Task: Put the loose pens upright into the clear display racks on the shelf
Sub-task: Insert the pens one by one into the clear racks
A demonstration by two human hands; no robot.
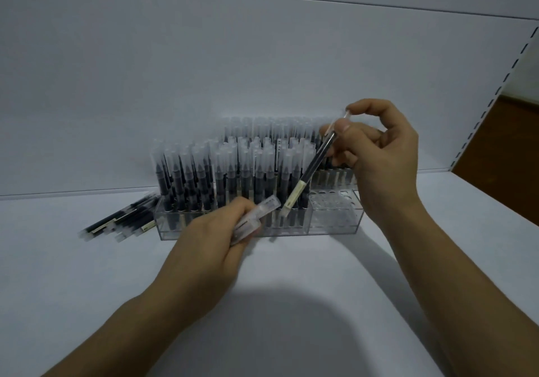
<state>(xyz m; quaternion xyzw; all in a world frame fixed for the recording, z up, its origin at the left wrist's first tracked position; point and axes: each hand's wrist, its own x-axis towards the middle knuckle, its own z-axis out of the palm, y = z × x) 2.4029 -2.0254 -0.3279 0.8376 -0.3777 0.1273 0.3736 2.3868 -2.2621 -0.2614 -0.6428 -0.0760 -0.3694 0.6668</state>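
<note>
My right hand (382, 158) pinches the tilted black pen (316, 164) up top, tip just left of the empty rack holes (332, 200); my left hand (207, 239) grips spare pens (256, 213).

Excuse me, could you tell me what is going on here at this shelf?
A person is filling clear pen racks on a white shelf. The right hand pinches one black pen near its top, tilted, with its lower end pointing down at the front rack. The left hand grips a small bundle of capped pens just in front of that rack. Most holes hold upright pens; the right section shows empty holes. More loose pens lie to the left.
</note>
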